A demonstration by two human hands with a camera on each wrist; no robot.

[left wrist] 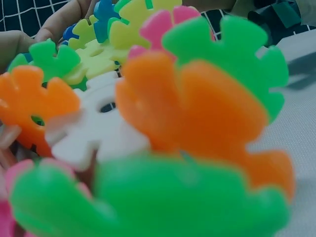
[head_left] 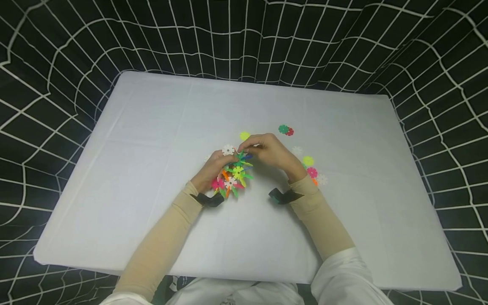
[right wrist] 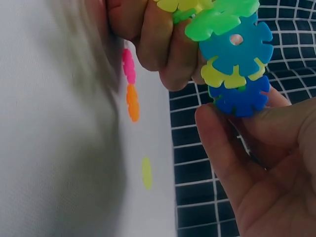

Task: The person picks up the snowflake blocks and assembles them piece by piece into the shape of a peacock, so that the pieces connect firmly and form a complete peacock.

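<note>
A cluster of interlocking plastic snowflake discs [head_left: 237,173], in white, pink, orange, yellow, green and blue, is held up over the middle of the table. My left hand [head_left: 210,170] grips it from the left, with curled fingers [right wrist: 157,47] behind it in the right wrist view. At the cluster's far end, my right hand [head_left: 270,151] pinches a dark blue disc [right wrist: 240,102] between thumb and finger. That disc sits against a yellow one and a lighter blue disc [right wrist: 239,47]. Close up in the left wrist view, an orange disc [left wrist: 212,108] and a white disc [left wrist: 101,123] show slotted together.
On the white table [head_left: 152,118] lie loose discs: green [head_left: 283,128] overlapping red [head_left: 290,131], and a yellow one [head_left: 245,135] beyond the hands. Right of my right wrist are yellow [head_left: 308,161], pink [head_left: 312,172] and white [head_left: 322,179] discs. Dark netted cloth [head_left: 228,38] surrounds the table.
</note>
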